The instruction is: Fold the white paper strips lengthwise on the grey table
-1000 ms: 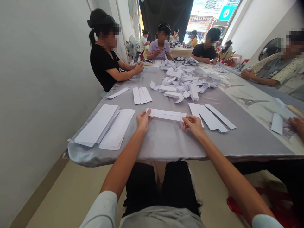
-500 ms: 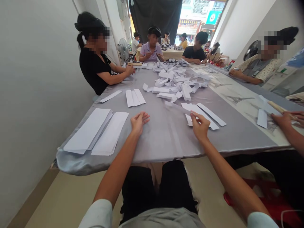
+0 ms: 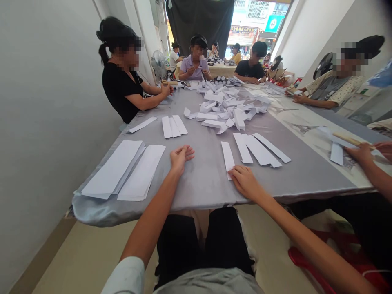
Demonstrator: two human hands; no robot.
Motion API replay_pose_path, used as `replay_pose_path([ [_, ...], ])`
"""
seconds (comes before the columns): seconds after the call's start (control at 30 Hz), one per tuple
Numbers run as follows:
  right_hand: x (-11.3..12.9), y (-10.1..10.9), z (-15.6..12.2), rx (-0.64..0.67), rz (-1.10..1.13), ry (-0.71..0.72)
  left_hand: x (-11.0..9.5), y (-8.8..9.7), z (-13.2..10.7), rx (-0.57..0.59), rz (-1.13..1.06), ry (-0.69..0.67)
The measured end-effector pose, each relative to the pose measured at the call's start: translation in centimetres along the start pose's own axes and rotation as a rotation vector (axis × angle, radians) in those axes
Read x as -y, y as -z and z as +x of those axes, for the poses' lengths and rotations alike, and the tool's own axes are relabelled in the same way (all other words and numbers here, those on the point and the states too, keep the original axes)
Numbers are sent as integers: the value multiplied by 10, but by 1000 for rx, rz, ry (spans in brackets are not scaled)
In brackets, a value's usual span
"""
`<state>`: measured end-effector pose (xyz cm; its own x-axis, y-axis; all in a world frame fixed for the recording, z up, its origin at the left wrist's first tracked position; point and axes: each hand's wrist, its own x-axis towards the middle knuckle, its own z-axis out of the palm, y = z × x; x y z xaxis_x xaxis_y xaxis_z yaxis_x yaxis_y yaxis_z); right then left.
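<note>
On the grey tablecloth point(image 3: 205, 171), a narrow white paper strip point(image 3: 227, 155) lies nearly flat in front of me. My right hand point(image 3: 246, 181) has its fingertips closed on the strip's near right edge. Off to the left, my left hand point(image 3: 181, 158) rests on its side with loosely curled fingers partly apart and nothing visible in it. Several more folded paper strips point(image 3: 261, 150) lie just beyond my right hand. Left of my left hand are two stacks of wider paper sheets, a big one point(image 3: 113, 167) and a smaller one point(image 3: 142, 171).
A heap of folded white paper pieces point(image 3: 226, 104) fills the table's middle. A few strips point(image 3: 174, 125) lie at the left, with a single one point(image 3: 143, 124) beside them. Co-workers sit around the table; a neighbour's hand point(image 3: 361, 155) works with paper at the right.
My right hand has moved left and nearer, bringing the strip from the pile of strips down onto the cloth and turning it lengthwise away from me. My left hand has barely moved.
</note>
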<state>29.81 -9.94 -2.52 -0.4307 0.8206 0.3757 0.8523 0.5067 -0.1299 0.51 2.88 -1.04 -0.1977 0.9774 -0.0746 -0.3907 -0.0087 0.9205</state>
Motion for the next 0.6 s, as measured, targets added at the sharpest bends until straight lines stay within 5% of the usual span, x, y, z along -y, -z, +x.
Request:
replay_pose_path([
  [0.37, -13, -31, 47, 171, -213, -44, -2, 3, -1, 36, 22, 28],
  [0.6, -44, -24, 80, 289, -297, -68, -2, 2, -3, 42, 35, 49],
])
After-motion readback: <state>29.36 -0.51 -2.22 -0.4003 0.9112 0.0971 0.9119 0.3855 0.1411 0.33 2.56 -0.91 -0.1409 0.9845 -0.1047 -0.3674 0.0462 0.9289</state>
